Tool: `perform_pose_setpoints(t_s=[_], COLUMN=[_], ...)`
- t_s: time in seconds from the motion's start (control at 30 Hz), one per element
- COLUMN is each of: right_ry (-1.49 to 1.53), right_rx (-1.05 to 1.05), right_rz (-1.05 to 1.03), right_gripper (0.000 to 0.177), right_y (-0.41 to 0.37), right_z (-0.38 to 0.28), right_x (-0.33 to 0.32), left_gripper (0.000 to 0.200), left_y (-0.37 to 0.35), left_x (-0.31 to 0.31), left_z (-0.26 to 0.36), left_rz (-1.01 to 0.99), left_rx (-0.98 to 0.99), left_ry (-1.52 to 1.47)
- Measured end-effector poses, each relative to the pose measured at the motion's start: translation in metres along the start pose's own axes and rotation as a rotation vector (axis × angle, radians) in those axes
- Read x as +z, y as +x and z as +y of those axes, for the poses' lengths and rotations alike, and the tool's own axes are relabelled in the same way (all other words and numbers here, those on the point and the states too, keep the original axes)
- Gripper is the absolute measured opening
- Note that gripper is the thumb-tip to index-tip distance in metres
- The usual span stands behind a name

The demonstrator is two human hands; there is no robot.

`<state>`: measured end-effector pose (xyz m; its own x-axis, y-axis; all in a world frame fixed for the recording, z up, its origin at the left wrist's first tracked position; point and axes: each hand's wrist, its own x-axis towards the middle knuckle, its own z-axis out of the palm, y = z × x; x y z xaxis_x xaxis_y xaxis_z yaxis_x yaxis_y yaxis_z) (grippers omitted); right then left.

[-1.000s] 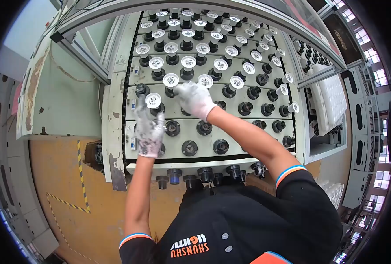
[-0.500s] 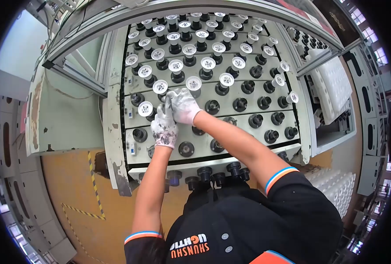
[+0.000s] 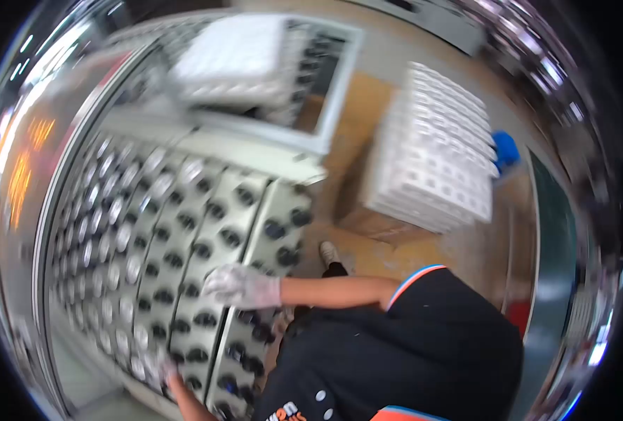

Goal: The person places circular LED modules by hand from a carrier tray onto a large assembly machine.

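Note:
The view is smeared by motion. My right hand (image 3: 241, 286), in a whitish glove, is over the front rows of black lamp sockets (image 3: 204, 319) on the pale metal rack (image 3: 252, 200). Its fingers are blurred, and I cannot tell whether anything is in them. At the lower left my left hand (image 3: 158, 366), also gloved, is beside a white LED bulb (image 3: 138, 368) at the end of a row, its fingers smeared too. Several more white bulbs (image 3: 123, 237) stand in sockets across the far rows, while the rows nearer my body show bare sockets.
A tall stack of white moulded trays (image 3: 434, 151) stands on a brown carton (image 3: 388, 223) to the right. More white trays (image 3: 234, 56) lie on a neighbouring rack at the top. A metal frame (image 3: 44, 231) borders the bulbs at left. A blue object (image 3: 506, 149) sits behind the stack.
My view has swung to the right, bringing the tray stack into sight. My hands, close together among the bulbs before, are now apart, the right one farther along the rack.

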<state>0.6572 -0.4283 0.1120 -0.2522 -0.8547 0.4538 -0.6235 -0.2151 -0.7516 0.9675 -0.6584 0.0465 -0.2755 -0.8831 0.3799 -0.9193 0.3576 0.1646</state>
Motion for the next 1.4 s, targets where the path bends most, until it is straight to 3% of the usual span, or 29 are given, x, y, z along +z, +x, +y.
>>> perform_pose_setpoints(t_s=[0.1,0.13,0.2,0.23,0.3,0.37,0.4,0.43,0.47,0.5,0.53,0.57,0.6,0.63,0.67,0.7,0.73,0.8,0.83,0.93,1.03,1.13,1.17,1.23,1.27,1.33,1.37,1.4], right_ry=[-0.103,-0.134,-0.256,-0.160,-0.297,-0.190,-0.084,0.019,0.140,-0.145,-0.433,-1.099,-1.240,-1.373,-1.295,-1.216,-1.222,-1.245,-1.201,-1.261,-1.021,-0.966,-0.993,-1.032,-1.040,-1.076,-1.094,-1.121], right_rx=[-0.001,0.206,0.179,0.377,0.327,0.418,0.413,0.398,0.457,0.606,0.738,0.896,0.825,0.737,0.794,0.839,0.799,0.710,0.883,0.605,0.868,1.148,1.106,1.011,1.075,0.921,0.846,0.839], right_rz=[0.252,0.147,0.340,0.358,0.637,0.844,0.943,1.044,1.119,1.012,0.893,0.495,0.380,0.263,0.254,0.238,0.225,0.195,0.148,0.093,0.180,0.244,0.256,0.271,0.220,0.190,0.177,0.210], right_gripper=[0.018,0.019,0.020,0.018,0.014,0.021,0.028,0.036,0.039,0.042,0.046,0.051,0.053,0.056,0.058,0.060,0.061,0.066,0.066,0.065,0.063,0.063,0.063,0.063,0.064,0.061,0.059,0.060], right_y=[-0.030,-0.043,-0.075,-0.098,-0.141,-0.211,-0.255,-0.298,-0.328,-0.345,-0.354,-0.363,-0.380,-0.397,-0.408,-0.416,-0.424,-0.417,-0.407,-0.428,-0.425,-0.421,-0.430,-0.440,-0.441,-0.449,-0.452,-0.453], right_z=[0.002,0.013,0.020,0.021,0.035,0.056,0.072,0.088,0.081,0.064,0.042,0.015,0.002,-0.004,-0.003,-0.001,0.001,0.003,0.005,0.043,0.052,0.050,0.050,0.059,0.061,0.063,0.066,0.066], right_x=[-0.090,-0.124,-0.214,-0.259,-0.330,-0.388,-0.415,-0.441,-0.468,-0.497,-0.527,-0.551,-0.563,-0.573,-0.578,-0.578,-0.578,-0.582,-0.581,-0.578,-0.566,-0.559,-0.560,-0.563,-0.565,-0.575,-0.579,-0.584], left_gripper=[0.037,0.037,0.036,0.036,0.036,0.036,0.037,0.038,0.041,0.045,0.047,0.054,0.063,0.067,0.067,0.071,0.071,0.072,0.070,0.067,0.064,0.061,0.060,0.057,0.056,0.056,0.057,0.047], left_y=[0.012,0.011,0.000,-0.010,-0.029,-0.047,-0.080,-0.096,-0.107,-0.125,-0.139,-0.149,-0.157,-0.164,-0.169,-0.174,-0.176,-0.187,-0.202,-0.210,-0.215,-0.213,-0.208,-0.184,-0.169,-0.137,-0.116,-0.107], left_x=[0.001,-0.004,-0.013,-0.017,-0.021,0.000,-0.058,-0.060,-0.063,-0.068,-0.079,-0.087,-0.085,-0.094,-0.074,-0.081,-0.091,-0.059,-0.019,-0.011,-0.022,-0.044,-0.055,-0.074,-0.079,-0.092,-0.093,-0.053], left_z=[0.049,0.076,0.132,0.163,0.235,0.310,0.421,0.481,0.544,0.602,0.656,0.701,0.740,0.775,0.801,0.815,0.831,0.845,0.846,0.845,0.849,0.846,0.841,0.821,0.801,0.744,0.704,0.678], left_rz=[0.214,0.261,0.280,0.226,-0.010,-0.439,-0.723,-0.911,-0.973,-0.991,-0.847,-0.732,-0.621,-0.619,-0.598,-0.727,-0.727,-0.579,-0.513,-0.488,-0.466,-0.490,-0.525,-0.600,-0.551,-0.440,-0.577,-0.970], left_rx=[0.015,0.035,0.075,0.105,0.201,0.358,0.203,0.303,0.605,0.690,0.953,1.179,1.339,1.444,1.624,1.665,1.784,1.944,1.926,1.943,1.922,1.844,1.767,1.552,1.402,1.101,0.936,0.542], left_ry=[-0.091,-0.170,-0.347,-0.454,-0.701,-0.967,-1.095,-1.067,-1.075,-1.028,-1.060,-1.088,-0.969,-0.903,-0.938,-0.811,-0.692,-0.688,-0.880,-0.768,-0.692,-0.771,-0.874,-1.176,-1.254,-1.397,-1.398,-1.625])
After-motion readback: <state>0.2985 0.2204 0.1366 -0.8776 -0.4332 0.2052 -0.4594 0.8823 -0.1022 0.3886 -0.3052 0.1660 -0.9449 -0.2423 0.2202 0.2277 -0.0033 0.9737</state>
